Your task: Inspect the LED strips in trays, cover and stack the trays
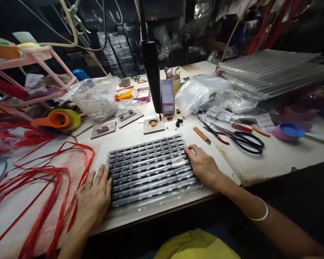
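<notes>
Partly, both hands (94,196) (202,165) cover the wrapped tray's (151,169) ends.

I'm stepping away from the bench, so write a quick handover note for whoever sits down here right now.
Left hand: open, flat, touching the left edge of the tray of dark strips.
Right hand: open, fingers resting on the tray's right edge. Neither hand holds anything.
The tray lies at the front edge of the white table, in a clear wrap.
Red bands lie loose to the left; black scissors and red-handled pliers to the right; small jig boards behind the tray.
Done: tray set down between both hands.
Left: cannot tell from this view.
</notes>
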The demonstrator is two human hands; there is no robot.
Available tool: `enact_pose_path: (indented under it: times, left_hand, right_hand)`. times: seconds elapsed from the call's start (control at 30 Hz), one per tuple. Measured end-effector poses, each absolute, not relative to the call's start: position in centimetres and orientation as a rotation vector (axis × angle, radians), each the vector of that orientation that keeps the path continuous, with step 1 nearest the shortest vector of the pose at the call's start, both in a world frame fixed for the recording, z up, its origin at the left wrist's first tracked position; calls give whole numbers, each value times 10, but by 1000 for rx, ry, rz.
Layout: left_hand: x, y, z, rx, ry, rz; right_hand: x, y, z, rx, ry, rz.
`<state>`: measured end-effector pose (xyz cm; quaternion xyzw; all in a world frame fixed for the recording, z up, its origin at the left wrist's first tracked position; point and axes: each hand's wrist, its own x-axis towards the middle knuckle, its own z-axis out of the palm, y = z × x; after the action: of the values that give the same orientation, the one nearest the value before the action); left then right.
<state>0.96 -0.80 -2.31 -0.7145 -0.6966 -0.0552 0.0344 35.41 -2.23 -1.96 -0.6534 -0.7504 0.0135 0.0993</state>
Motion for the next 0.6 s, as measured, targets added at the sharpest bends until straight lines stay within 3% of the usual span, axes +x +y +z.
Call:
enact_pose_path:
  times: [0.17,0.37,0.47,0.6]
  left_hand:
    - [4,-6,-31,-2266,-2030,-191]
    - [2,3,-19,-2312,-2044,-107]
    - [2,15,-18,-2430,-1895,-142]
    - [18,52,-47,-2699,-1610,-460]
  right_hand:
    - [345,-15,-11,-1899,-2518,4]
    - [344,-22,-12,-1935,-2399,54]
    - [354,-61,-12,-2035,-2236,48]
    - [375,-145,-19,-2066,-1762,136]
